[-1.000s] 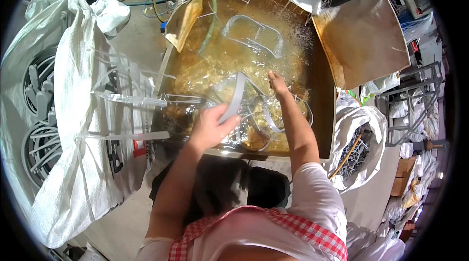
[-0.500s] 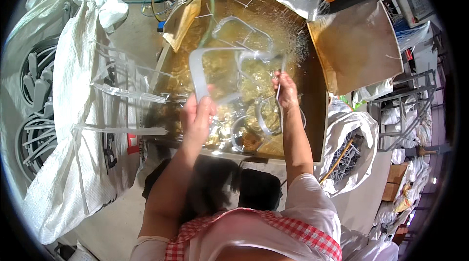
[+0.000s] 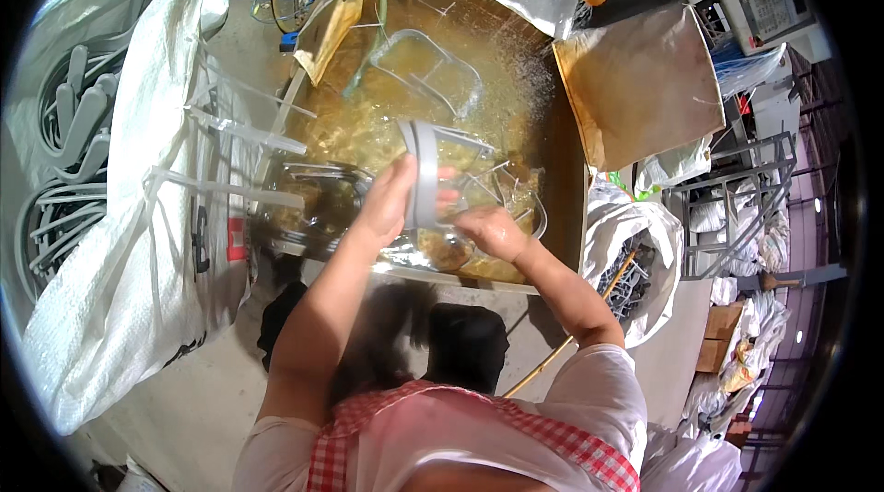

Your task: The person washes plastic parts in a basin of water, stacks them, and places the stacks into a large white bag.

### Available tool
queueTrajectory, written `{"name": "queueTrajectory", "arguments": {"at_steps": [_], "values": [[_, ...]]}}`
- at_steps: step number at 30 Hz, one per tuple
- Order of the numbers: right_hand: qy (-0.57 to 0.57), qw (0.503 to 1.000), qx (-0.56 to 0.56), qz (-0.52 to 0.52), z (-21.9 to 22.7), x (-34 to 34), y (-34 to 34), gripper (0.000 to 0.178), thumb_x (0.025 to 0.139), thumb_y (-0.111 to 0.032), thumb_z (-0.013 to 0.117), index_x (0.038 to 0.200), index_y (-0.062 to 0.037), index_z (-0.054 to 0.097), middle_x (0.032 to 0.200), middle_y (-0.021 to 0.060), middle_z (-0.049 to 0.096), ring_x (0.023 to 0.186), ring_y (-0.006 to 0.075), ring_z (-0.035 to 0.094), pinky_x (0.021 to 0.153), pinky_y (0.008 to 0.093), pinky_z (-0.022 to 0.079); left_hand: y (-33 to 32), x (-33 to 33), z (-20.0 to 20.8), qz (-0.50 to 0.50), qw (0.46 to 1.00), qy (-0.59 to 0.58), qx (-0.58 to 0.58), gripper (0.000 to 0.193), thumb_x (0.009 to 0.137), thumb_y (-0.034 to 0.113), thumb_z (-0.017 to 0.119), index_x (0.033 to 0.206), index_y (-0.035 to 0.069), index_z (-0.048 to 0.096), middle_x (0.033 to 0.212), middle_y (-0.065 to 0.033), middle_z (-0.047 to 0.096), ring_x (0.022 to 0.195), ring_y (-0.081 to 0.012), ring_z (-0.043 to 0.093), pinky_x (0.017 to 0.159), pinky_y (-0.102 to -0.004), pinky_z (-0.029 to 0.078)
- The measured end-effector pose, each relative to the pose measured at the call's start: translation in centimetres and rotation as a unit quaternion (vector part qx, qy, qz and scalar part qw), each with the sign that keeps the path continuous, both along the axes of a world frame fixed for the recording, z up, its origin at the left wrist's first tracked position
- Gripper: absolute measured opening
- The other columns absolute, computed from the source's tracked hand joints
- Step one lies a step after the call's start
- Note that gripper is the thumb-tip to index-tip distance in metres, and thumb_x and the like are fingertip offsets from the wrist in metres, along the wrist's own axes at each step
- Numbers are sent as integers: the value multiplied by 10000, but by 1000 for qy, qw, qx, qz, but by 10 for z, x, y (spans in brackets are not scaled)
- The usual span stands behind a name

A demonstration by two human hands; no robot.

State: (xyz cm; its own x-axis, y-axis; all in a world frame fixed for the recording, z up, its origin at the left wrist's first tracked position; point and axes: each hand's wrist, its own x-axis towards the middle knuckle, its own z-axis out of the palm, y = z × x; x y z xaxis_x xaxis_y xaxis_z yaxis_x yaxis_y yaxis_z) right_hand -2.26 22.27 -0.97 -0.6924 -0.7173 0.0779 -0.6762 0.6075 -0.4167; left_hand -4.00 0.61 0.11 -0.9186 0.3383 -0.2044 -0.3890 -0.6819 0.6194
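Steadiness matters: support the grey frame (image 3: 423, 174) with your left hand (image 3: 387, 202), its grip wrapped round the broad band, above the tub's (image 3: 569, 202) murky water (image 3: 345, 128). Your right hand (image 3: 493, 232) curls beside the lower end; whether it pinches, I cannot tell. The frame looks smooth, pale and rounded at its bend.

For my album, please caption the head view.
Left hand holding a grey frame above a basin of yellowish water, right hand close beside.
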Motion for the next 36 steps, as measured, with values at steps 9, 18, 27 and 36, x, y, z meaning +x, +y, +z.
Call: {"name": "queueTrajectory", "arguments": {"at_steps": [9, 18, 27, 36], "values": [[-151, 882, -240, -377, 11, -44, 37, 548, 754, -177, 680, 1236, -74, 440, 1155, 113, 530, 1101, 232, 468, 949, 347, 354, -30, -2, -3, -64, 994, 64, -61, 411, 809, 96, 557, 1190, 20, 424, 670, -9, 481, 456, -77, 418, 425, -224, 354], [-629, 690, -311, -175, 39, -33, 48, 347, 823, -190, 614, 1109, -14, 527, 661, 26, 522, 530, 114, 467, 545, 279, 442, -67, -9, -9, -96, 987, 43, 122, 431, 842, 138, 513, 1232, -3, 392, 619, 4, 446, 410, -68, 390, 414, -233, 362], [196, 818, 42, -539, 27, 4, 126, 147, 864, -199, 480, 909, -95, 574, 791, 138, 615, 713, 332, 588, 604, 408, 448, -32, -8, -28, 51, 851, 267, -449, 417, 814, 165, 591, 1158, 1, 422, 772, -63, 572, 609, -139, 522, 559, -285, 440], [308, 420, 446, -728, 35, 156, 311, 651, 829, -445, 515, 1237, 50, 405, 1144, 234, 524, 996, 385, 528, 867, 404, 407, -6, 9, -36, -120, 579, 165, -789, 259, 839, 183, 457, 1061, 65, 393, 864, -225, 608, 806, -400, 591, 734, -473, 446]]}}
